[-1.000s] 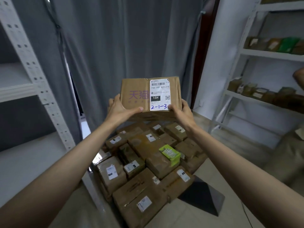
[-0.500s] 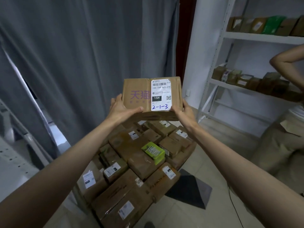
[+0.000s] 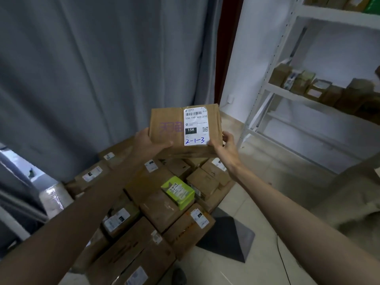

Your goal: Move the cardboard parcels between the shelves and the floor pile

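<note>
Cardboard, brown and taped, filled the foreground: the floor pile of labelled parcels (image 3: 148,206) lay directly below the fingers, with a lime-green packet (image 3: 178,191) lying on top of it, under the right wrist. Above the pile, the left hand (image 3: 151,143) gripped the near-left corner of a flat brown cardboard parcel (image 3: 167,125), thumb laid across its top face and fingers tucked out of sight beneath. The right hand (image 3: 227,146) held the opposite edge, thumb pressing the lower corner of the white shipping label (image 3: 195,126) hand-marked "2-1-3", fingers curled round the box's right side. Both hands held the parcel in the air, clear of the pile and touching nothing else.

Compared with a second earlier, the grip had not altered, but the view had swung right: the white rack on the left had dropped out of frame, and the white metal shelving unit (image 3: 273,87), stocked with small boxes, stood larger beyond the right fingertips. A grey curtain (image 3: 98,68) hung behind the left fingers. Judging by that turn, the parcel was being carried towards the right-hand shelves, and the handwritten code probably named its slot; placement had not yet begun.
</note>
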